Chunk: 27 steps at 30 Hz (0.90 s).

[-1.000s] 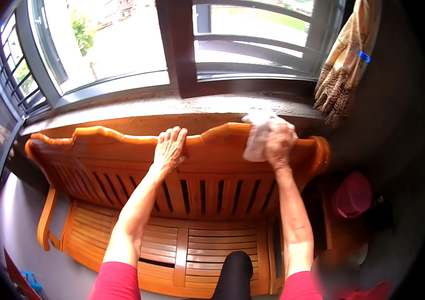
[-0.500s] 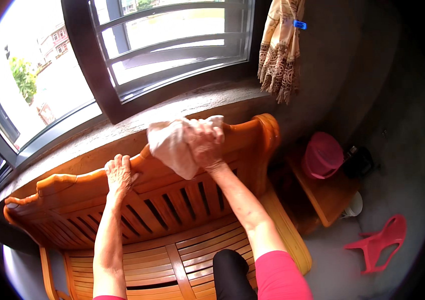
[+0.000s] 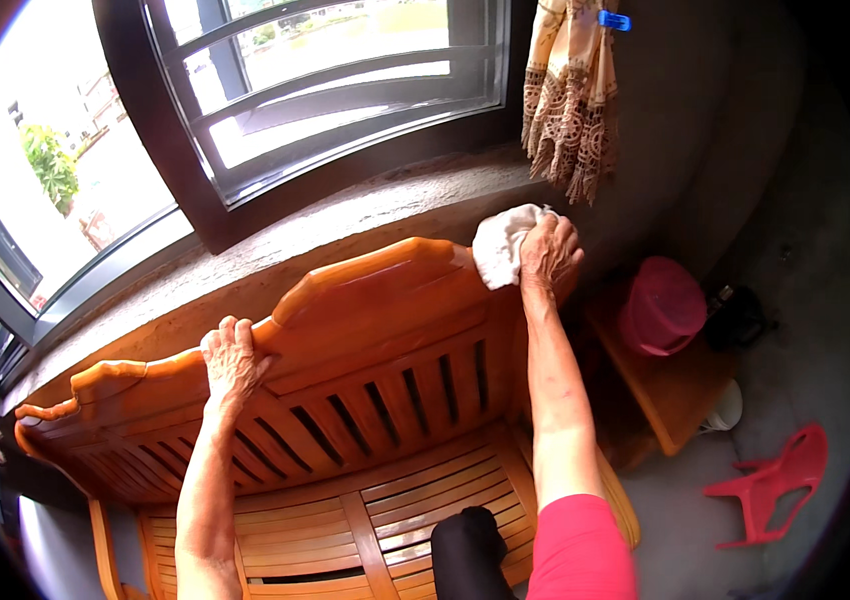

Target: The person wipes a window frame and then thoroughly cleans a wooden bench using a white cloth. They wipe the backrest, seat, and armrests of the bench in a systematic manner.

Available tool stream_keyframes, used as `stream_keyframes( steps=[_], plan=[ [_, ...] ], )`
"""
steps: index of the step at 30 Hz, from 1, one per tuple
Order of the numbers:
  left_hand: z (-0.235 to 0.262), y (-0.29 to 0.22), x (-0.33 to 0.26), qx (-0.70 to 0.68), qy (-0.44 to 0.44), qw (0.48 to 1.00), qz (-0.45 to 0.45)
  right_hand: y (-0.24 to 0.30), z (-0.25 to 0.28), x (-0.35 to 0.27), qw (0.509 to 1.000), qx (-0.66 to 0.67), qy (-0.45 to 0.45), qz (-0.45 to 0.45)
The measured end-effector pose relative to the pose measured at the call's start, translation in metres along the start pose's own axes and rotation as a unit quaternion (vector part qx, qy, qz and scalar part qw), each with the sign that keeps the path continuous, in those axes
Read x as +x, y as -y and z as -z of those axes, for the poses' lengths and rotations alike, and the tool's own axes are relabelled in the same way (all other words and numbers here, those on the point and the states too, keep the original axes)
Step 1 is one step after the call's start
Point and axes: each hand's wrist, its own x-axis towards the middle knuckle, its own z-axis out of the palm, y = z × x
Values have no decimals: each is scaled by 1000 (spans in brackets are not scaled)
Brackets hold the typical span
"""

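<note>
A glossy wooden bench (image 3: 375, 290) with a curved, slatted back fills the middle of the view. My left hand (image 3: 232, 362) rests on the upper rim of the backrest, its fingers curled over the edge and the thumb out to the right. At the right end of the backrest, my right hand (image 3: 549, 252) is closed on a white cloth (image 3: 502, 246), pressing it against the top edge. Part of the cloth bunches out to the left of the fingers; the palm side is hidden. My knee in black (image 3: 467, 550) is over the slatted seat.
A barred window (image 3: 345, 90) and its rough sill (image 3: 335, 215) run behind the bench. A lace-edged curtain (image 3: 573, 110) with a blue clip (image 3: 614, 20) hangs at the right. Beyond the armrest are a pink bucket (image 3: 663, 305) on a small wooden table (image 3: 660, 400) and a pink chair (image 3: 780, 485).
My right hand has slid the cloth rightward along the top of the backrest, from its middle to the right end. My left hand stays at about the same spot on the edge.
</note>
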Motion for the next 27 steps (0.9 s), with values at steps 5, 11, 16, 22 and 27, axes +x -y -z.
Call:
stream_keyframes(
  steps=[5, 11, 16, 22, 27],
  plan=[
    [2, 2, -1, 7, 21, 1000, 7, -9, -3, -18, 971, 75, -105, 200],
    [2, -1, -1, 6, 2, 1000, -2, -22, 14, -40, 984, 38, -122, 126],
    [0, 5, -7, 0, -13, 1000, -7, -17, -19, -136, 989, -16, -107, 105],
    [-1, 1, -1, -4, -9, 1000, -19, 29, -52, -259, 969, 237, 67, 18],
    [-3, 8, -3, 9, -7, 1000, -15, 60, -18, -232, 919, 384, 33, -87]
  ],
)
